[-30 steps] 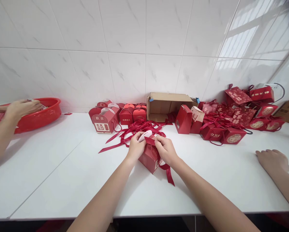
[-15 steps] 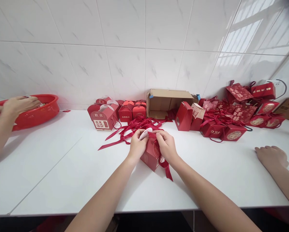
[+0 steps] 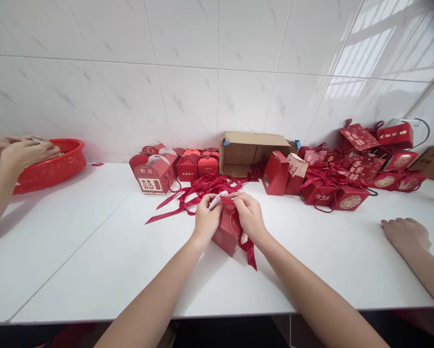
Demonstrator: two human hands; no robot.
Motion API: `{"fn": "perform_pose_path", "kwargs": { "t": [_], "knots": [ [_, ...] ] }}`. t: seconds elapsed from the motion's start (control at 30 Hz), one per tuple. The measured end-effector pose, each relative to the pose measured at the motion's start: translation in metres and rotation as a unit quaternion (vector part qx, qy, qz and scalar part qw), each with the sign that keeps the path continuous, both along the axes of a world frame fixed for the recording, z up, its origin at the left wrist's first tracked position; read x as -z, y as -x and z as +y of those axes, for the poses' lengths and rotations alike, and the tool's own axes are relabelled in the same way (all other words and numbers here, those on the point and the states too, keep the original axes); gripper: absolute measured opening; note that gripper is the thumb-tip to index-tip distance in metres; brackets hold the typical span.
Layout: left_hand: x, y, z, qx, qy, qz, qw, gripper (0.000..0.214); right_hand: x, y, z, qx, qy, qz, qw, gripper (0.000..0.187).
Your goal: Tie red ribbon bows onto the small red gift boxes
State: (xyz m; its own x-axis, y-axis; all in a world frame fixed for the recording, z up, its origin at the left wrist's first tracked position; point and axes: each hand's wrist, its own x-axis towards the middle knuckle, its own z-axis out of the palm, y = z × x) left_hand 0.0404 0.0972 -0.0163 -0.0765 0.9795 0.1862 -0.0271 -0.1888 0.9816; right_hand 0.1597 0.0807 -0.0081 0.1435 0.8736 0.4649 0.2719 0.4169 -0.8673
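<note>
A small red gift box [image 3: 225, 233] stands on the white table, turned with one edge towards me. My left hand [image 3: 206, 217] is closed on its top from the left, by a pale rounded flap [image 3: 218, 199]. On the other side, my right hand [image 3: 251, 215] pinches a dark red ribbon [image 3: 251, 256] at the box's top; the ribbon's loose end hangs down the right side. My fingers hide part of the top, so I cannot see how the ribbon runs there. Just behind lies a tangled heap of red ribbons [image 3: 205, 187].
Handled red boxes [image 3: 153, 174] stand at the back left, beside an open cardboard box [image 3: 253, 137]. Finished-looking red boxes [image 3: 351, 197] pile up at the right. Another person's hands [image 3: 28, 154] are over a red plastic basket [image 3: 69, 159]; another person's hand [image 3: 407, 233] rests at the right.
My hands and the gift box stay almost in place. The view has shifted slightly. At the left, the other person's hands have come together over the basket.
</note>
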Motion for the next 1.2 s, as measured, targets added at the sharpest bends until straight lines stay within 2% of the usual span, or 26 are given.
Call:
{"fn": "perform_pose_path", "kwargs": {
  "t": [0.2,0.5,0.6,0.73,1.07,1.2],
  "knots": [
    [0.0,0.0,0.0,0.003,0.003,-0.009,1.0,0.013,0.001,-0.001,0.0,0.006,0.001,-0.024,1.0,0.032],
    [-0.003,-0.002,-0.005,0.006,0.029,-0.036,0.999,0.016,-0.001,-0.005,0.002,-0.019,0.005,-0.048,0.999,0.033],
    [-0.004,-0.004,-0.008,0.01,0.041,-0.046,0.998,0.019,-0.007,-0.009,0.001,-0.068,0.032,0.013,0.997,0.03],
    [-0.004,-0.005,-0.01,0.019,0.047,-0.046,0.998,0.018,-0.016,-0.015,-0.002,-0.144,0.094,0.087,0.981,0.028],
    [-0.004,-0.006,-0.011,0.016,0.034,-0.028,0.999,0.017,-0.019,-0.017,-0.006,-0.13,0.083,0.039,0.987,0.025],
    [-0.002,-0.007,-0.012,0.014,0.029,-0.023,0.999,0.018,-0.017,-0.016,-0.005,-0.104,0.054,0.016,0.993,0.022]
  ]
}}
